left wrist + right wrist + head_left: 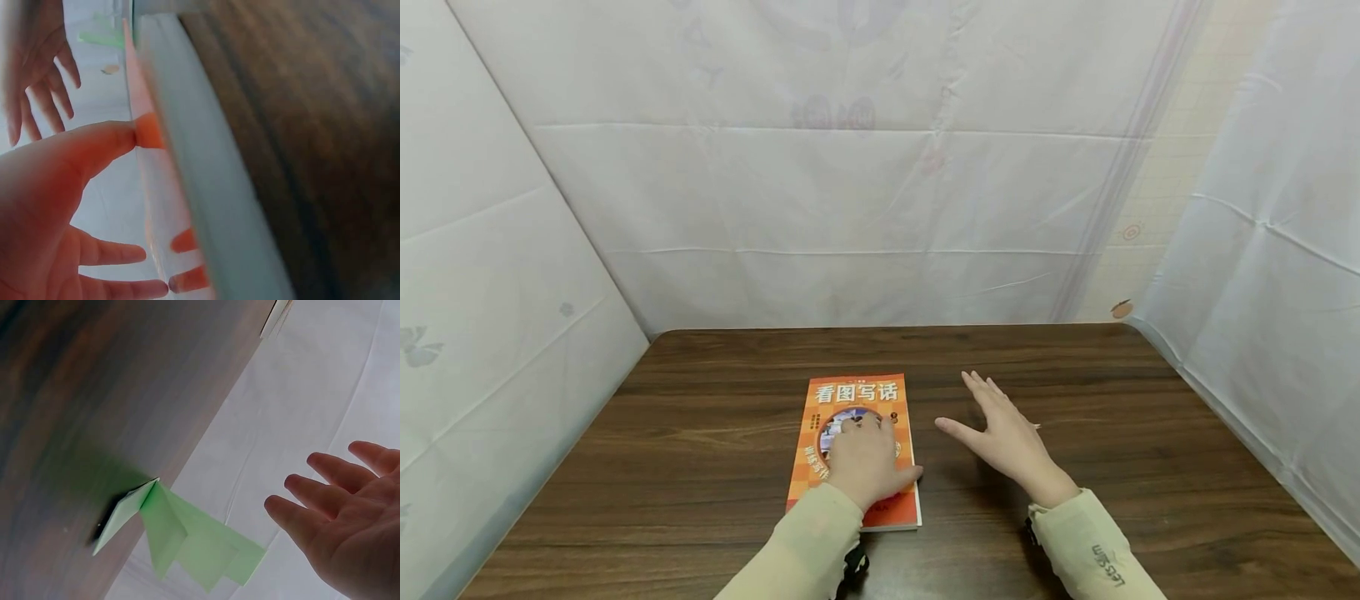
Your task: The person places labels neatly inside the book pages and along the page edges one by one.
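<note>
An orange book with Chinese characters and a round picture on its cover lies flat on the table. Over its cover is my left hand, fingers pointing away from me and thumb out at the book's right edge. In the left wrist view, the thumb tip touches the glossy cover, and the white page edge runs beside it. To the right of the book, my right hand is held over the table with fingers extended and nothing in it. A folded light green paper stands near that hand in the right wrist view.
The dark wood-grain table has rounded far corners. White patterned sheeting hangs behind it and along both sides. Green also shows as a blurred strip beyond the book in the left wrist view.
</note>
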Motion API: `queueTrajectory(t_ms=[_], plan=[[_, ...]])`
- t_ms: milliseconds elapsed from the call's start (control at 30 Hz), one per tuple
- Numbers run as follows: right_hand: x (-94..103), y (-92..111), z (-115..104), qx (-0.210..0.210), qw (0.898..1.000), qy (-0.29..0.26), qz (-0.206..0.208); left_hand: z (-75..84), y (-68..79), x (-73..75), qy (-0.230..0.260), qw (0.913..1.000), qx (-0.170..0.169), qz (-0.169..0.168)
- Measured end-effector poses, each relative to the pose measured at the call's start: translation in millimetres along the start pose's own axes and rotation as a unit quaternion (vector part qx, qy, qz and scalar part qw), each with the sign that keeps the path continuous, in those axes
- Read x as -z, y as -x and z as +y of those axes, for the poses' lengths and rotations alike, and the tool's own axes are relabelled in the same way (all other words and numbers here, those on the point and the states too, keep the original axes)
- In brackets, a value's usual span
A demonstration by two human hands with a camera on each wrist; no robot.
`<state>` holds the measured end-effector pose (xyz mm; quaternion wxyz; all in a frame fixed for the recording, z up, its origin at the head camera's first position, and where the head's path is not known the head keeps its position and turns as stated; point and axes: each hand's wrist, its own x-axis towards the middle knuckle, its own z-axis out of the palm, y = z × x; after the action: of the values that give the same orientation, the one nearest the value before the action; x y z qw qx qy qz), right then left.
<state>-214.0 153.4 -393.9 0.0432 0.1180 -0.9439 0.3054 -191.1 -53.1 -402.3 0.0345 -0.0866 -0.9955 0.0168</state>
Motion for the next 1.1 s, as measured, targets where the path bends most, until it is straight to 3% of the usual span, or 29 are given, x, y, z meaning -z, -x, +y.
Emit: queueTrajectory(t_ms=[167,333,933,1100], plan=[[-1.3,-0.5,-1.1,-0.001,1.0,-0.004,-0.014,3.5,1.0,-4.1,-0.032,0.9993,-0.004,0.016],[-1.4,0.0,-0.8,-0.009,1.0,-0.006,-0.025,5.6,1.5,-4.3,-0.031,0.9993,-0.004,0.02],[0.2,0.8,-1.9,-0.015,0.999,-0.009,-0.043,-0.7,-0.3,1.9,0.063,0.9979,-0.002,-0.012],[1.7,1.4,-2.5,-0.015,0.999,-0.008,-0.044,-8.4,-2.6,8.8,0.133,0.9905,-0.012,-0.034]])
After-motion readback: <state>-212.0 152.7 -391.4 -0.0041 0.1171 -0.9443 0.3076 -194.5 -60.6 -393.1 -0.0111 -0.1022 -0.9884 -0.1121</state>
